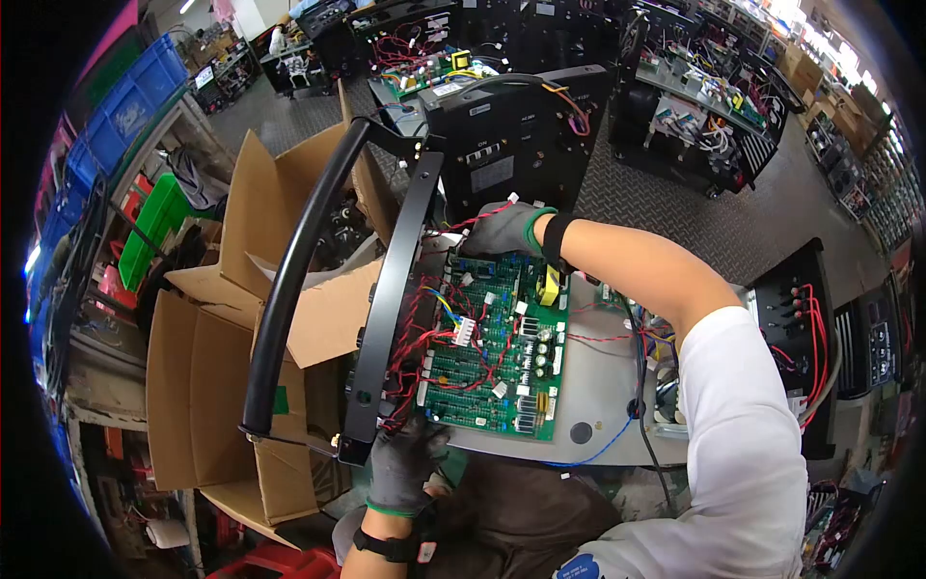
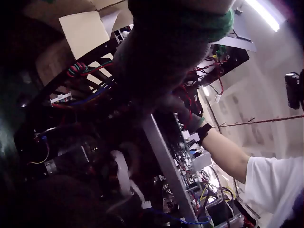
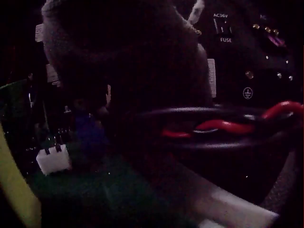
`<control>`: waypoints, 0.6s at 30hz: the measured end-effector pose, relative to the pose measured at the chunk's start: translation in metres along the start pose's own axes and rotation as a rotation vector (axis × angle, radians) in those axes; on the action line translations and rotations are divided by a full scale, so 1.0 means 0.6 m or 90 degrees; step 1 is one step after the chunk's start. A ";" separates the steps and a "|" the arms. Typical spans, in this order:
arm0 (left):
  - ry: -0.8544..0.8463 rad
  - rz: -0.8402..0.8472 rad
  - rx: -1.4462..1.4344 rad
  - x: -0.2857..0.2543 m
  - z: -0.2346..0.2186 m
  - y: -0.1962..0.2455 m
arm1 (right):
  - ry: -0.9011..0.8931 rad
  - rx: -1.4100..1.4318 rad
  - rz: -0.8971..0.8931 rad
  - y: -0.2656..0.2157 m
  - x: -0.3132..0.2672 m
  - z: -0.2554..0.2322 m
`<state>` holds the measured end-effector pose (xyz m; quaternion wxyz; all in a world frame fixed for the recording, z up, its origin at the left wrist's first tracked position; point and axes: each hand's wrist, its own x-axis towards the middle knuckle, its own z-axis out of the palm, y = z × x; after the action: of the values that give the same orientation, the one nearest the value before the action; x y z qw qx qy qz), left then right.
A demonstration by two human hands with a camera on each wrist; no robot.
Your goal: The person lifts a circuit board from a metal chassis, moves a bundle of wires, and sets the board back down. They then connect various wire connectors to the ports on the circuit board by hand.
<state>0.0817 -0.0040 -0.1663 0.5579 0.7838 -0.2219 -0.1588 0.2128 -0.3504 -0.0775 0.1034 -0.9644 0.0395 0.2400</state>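
Note:
A green circuit board (image 1: 494, 352) with red and blue wires lies on a grey metal chassis (image 1: 598, 386). Along its left side stands a black front panel (image 1: 391, 289) with a curved black handle (image 1: 289, 280). My gloved left hand (image 1: 403, 455) grips the near lower end of that panel, by the board's corner. My gloved right hand (image 1: 502, 232) curls over the board's far edge, beside red wires (image 1: 477, 220). The wrist views are dark. They show the left glove (image 2: 166, 52) at the wired panel, and the right glove (image 3: 123, 52) above a white connector (image 3: 53, 159).
Open cardboard boxes (image 1: 222, 367) stand at the left. A black machine casing (image 1: 511, 145) is just behind the board, another black unit (image 1: 801, 328) at the right. Blue crates (image 1: 125, 111) and a green bin (image 1: 154, 227) sit on shelves far left.

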 end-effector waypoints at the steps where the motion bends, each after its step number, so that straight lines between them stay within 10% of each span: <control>1: 0.014 -0.004 -0.022 -0.002 0.002 -0.001 | -0.001 -0.001 -0.003 -0.009 -0.012 -0.009; 4: -0.100 0.097 0.343 0.005 -0.015 0.036 | -0.003 0.121 0.074 -0.031 -0.047 -0.028; 7: -0.052 -0.077 -0.028 0.001 -0.005 -0.006 | 0.010 0.103 0.060 -0.012 -0.021 -0.028; 11: -0.108 0.060 0.298 0.010 -0.018 0.070 | 0.044 0.242 -0.102 0.022 0.035 0.000; 13: -0.104 0.037 0.165 0.005 -0.017 0.025 | 0.248 0.078 -0.260 0.043 0.083 0.031; 18: -0.054 -0.107 -0.148 0.002 -0.015 0.010 | 0.246 -0.148 -0.251 0.003 0.064 0.009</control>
<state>0.0860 0.0010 -0.1575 0.6197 0.7224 -0.1586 -0.2625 0.2439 -0.3521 -0.1007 0.0276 -0.9867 -0.1573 0.0305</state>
